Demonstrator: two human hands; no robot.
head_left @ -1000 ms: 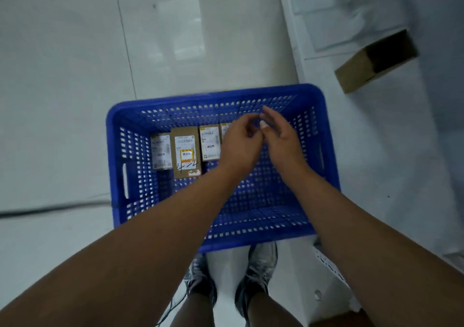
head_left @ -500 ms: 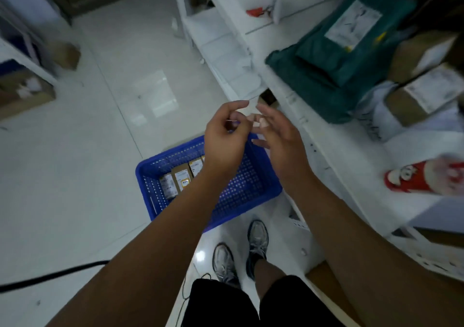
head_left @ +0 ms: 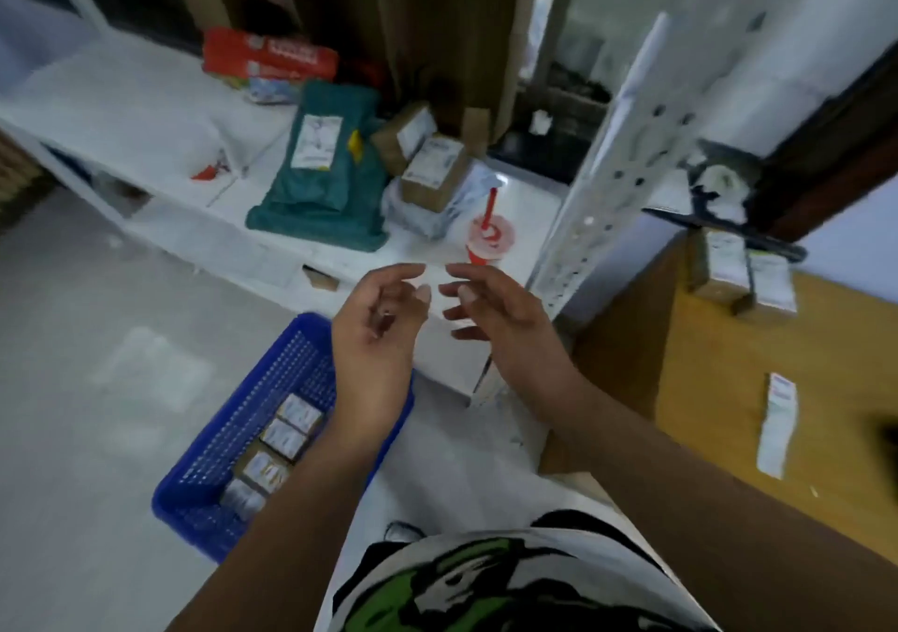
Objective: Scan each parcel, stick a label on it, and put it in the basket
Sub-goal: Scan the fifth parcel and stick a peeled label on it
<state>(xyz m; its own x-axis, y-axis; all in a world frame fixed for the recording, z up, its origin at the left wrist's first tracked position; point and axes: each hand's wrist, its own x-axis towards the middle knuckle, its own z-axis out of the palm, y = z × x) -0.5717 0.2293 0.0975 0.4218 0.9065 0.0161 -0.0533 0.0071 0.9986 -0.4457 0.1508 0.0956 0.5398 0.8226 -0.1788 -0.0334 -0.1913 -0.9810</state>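
**A:** What are the fingers doing?

**B:** On the left hand (head_left: 379,335) they are loosely curled, and on the right hand (head_left: 505,320) loosely spread. The tips nearly meet but do not touch. Neither hand seems to hold anything, though blur could hide a small scrap in the left palm.

**A:** Why are they raised there, empty?

**B:** I judge they are between parcels, free to reach for the next one. At seven o'clock from them, on the floor, is the blue perforated plastic basket (head_left: 272,379). It holds small brown cardboard boxes with white labels (head_left: 282,437), set side by side in a row, which leaves room for more.

**A:** And the parcels not yet done?

**B:** At eleven o'clock a dark green plastic mailer bag (head_left: 320,194) lies on the white tabletop (head_left: 146,111). At twelve, larger brown cardboard boxes (head_left: 432,170) are piled just beside it. A red-and-white drink cup with a red straw (head_left: 488,240) stands at one o'clock.

**A:** Labels?

**B:** A strip of white paper labels (head_left: 777,425) lies at four o'clock on the yellow wooden tabletop (head_left: 719,388), probably kept there for the right hand.

**A:** What can't you make out?

**B:** The left forearm covers part of the basket. I see no scanner clearly, only a dark shape cut off at the right edge. The print on every label is too blurred to read.
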